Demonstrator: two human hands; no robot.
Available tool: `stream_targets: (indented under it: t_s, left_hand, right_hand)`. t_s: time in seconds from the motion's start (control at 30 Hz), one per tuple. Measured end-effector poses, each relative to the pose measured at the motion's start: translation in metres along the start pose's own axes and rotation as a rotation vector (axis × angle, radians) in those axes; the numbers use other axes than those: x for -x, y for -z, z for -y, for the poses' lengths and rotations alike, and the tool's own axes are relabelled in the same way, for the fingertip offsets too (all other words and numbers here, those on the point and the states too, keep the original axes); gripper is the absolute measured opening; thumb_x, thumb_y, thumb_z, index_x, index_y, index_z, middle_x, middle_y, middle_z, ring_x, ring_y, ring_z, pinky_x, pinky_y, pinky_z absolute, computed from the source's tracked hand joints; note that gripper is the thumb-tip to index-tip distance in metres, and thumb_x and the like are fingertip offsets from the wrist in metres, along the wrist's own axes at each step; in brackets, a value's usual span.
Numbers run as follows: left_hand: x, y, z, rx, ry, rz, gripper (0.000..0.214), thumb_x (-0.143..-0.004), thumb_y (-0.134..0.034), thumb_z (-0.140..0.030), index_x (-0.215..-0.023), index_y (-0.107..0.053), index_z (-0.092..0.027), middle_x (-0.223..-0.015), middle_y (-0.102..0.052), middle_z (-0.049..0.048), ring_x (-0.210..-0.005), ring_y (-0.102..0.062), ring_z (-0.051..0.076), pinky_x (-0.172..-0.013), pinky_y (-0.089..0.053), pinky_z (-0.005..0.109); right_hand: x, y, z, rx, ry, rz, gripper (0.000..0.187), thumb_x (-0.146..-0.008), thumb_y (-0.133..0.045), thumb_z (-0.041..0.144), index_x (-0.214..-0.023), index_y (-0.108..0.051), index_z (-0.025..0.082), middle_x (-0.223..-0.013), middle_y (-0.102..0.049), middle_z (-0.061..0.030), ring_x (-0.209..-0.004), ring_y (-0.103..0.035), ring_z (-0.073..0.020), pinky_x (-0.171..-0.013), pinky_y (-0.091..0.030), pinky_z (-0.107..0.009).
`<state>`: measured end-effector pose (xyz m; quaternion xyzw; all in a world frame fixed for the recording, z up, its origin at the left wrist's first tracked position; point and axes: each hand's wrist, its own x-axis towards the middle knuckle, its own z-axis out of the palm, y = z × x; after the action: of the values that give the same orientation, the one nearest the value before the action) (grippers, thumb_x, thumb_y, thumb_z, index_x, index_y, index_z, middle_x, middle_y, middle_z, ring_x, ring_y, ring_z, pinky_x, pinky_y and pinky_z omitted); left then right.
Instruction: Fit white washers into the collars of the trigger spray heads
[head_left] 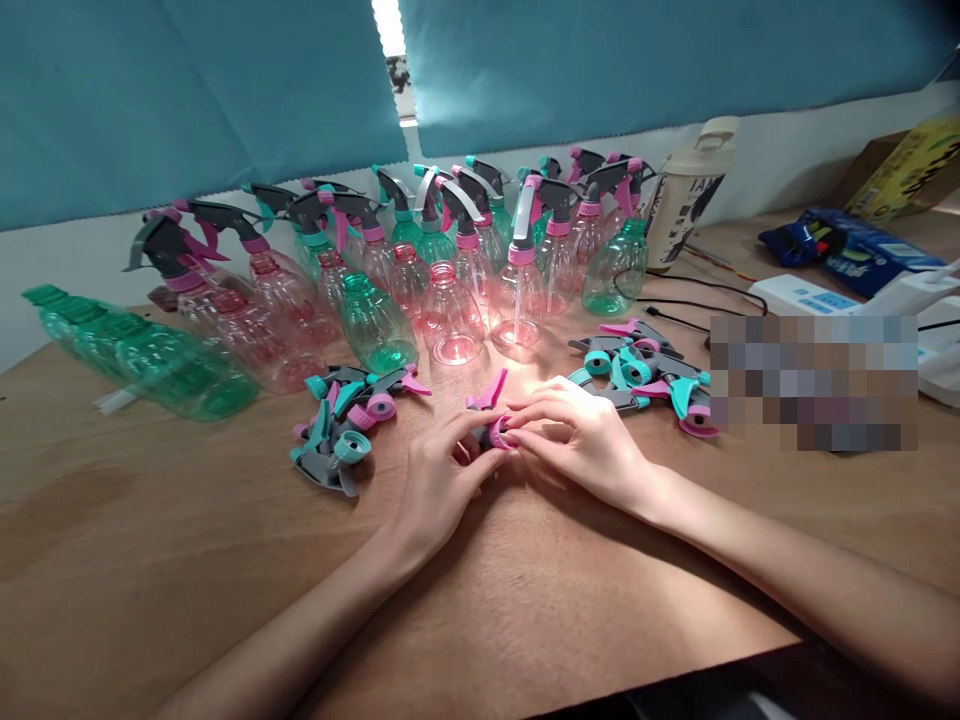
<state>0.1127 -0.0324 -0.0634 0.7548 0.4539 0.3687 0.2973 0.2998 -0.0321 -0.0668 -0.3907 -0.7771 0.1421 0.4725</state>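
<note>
Both hands meet at the middle of the wooden table (187, 560) over one spray head (491, 415) with a pink trigger and pink cap. My left hand (442, 480) pinches it from the left, fingers curled. My right hand (577, 435) grips its pink cap from the right, fingers pressed together. Directly behind stand an open pink bottle (450, 315) and a pink bottle fitted with a sprayer (519, 290).
Loose spray heads lie in a pile at the left (349, 425) and another at the right (645, 375). Several pink and green spray bottles stand behind; green bottles (150, 355) lie at the left. A beige tumbler (690, 190), cables, a power strip (799, 295) and blue packets (847, 245) are at the right.
</note>
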Motion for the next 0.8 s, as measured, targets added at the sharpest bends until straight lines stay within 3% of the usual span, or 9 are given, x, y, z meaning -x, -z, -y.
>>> stream_targets:
  t_s: [0.27, 0.4, 0.57, 0.8]
  left_hand:
    - [0.0022, -0.0006, -0.0004, 0.015, -0.009, -0.015, 0.027, -0.080, -0.070, -0.021, -0.107, -0.067, -0.021, -0.082, -0.066, -0.0010, -0.057, -0.054, 0.010, -0.052, -0.044, 0.020]
    - [0.0012, -0.0009, -0.0018, -0.006, -0.010, -0.026, 0.029, -0.081, -0.070, -0.020, -0.109, -0.067, -0.022, -0.081, -0.065, -0.0014, -0.058, -0.054, 0.010, -0.053, -0.043, 0.020]
    - [0.0007, -0.0009, -0.0013, -0.072, -0.065, -0.052, 0.028, -0.082, -0.068, -0.018, -0.110, -0.066, -0.023, -0.086, -0.065, -0.0008, -0.062, -0.052, 0.010, -0.054, -0.042, 0.020]
    - [0.0014, 0.0013, 0.0014, -0.132, -0.095, -0.052, 0.024, -0.084, -0.066, -0.020, -0.108, -0.066, -0.022, -0.082, -0.062, -0.0008, -0.064, -0.051, 0.012, -0.056, -0.041, 0.021]
  right_hand:
    - [-0.0027, 0.0017, 0.0002, -0.016, 0.087, 0.017, 0.009, -0.084, -0.065, 0.016, -0.089, -0.072, 0.020, -0.093, -0.075, -0.0052, -0.092, -0.065, -0.0201, -0.082, -0.054, -0.037]
    - [-0.0028, 0.0013, 0.0018, 0.058, 0.129, -0.002, 0.009, -0.085, -0.064, 0.018, -0.088, -0.072, 0.021, -0.090, -0.075, -0.0034, -0.084, -0.063, -0.0195, -0.079, -0.054, -0.037]
    - [-0.0013, 0.0014, 0.0046, 0.137, 0.081, -0.017, 0.007, -0.085, -0.064, 0.020, -0.083, -0.071, 0.021, -0.086, -0.075, -0.0037, -0.080, -0.061, -0.0204, -0.076, -0.052, -0.037]
    - [-0.0015, -0.0011, 0.0007, -0.010, 0.010, 0.012, 0.006, -0.084, -0.064, 0.017, -0.082, -0.069, 0.021, -0.084, -0.074, -0.0031, -0.083, -0.064, -0.0188, -0.078, -0.052, -0.035]
